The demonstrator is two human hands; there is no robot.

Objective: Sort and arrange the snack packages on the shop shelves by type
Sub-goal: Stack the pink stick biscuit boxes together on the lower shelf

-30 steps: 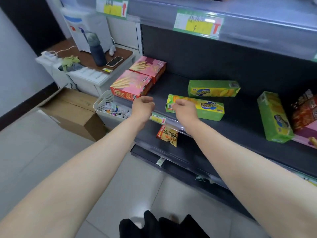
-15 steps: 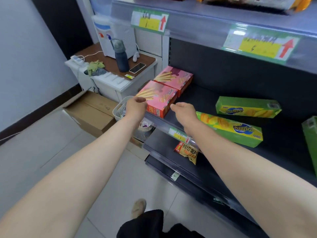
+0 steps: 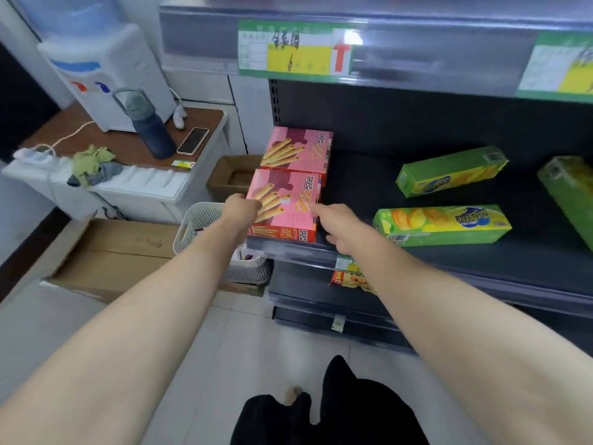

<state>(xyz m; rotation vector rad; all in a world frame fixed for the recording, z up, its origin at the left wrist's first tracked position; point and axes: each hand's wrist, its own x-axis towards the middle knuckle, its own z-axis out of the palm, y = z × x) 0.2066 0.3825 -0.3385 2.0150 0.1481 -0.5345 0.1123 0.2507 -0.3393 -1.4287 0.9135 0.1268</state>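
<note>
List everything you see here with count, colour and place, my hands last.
pink boxes: 2, pink, shelf's left end, one behind the other
green boxes: 3, green-yellow, same shelf, rightward
snack bag: 1, orange-yellow, shelf below
basket: 1, white, floor beside shelf
cardboard boxes: 2, brown, floor, left
water dispenser: 1, white, side table
bottle: 1, dark blue, side table
left hand: 1, front pink box's left edge
right hand: 1, fingers straight, its right edge

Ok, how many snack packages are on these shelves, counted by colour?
Pink boxes: 2
Green boxes: 3
Orange bag: 1
Total: 6
</note>
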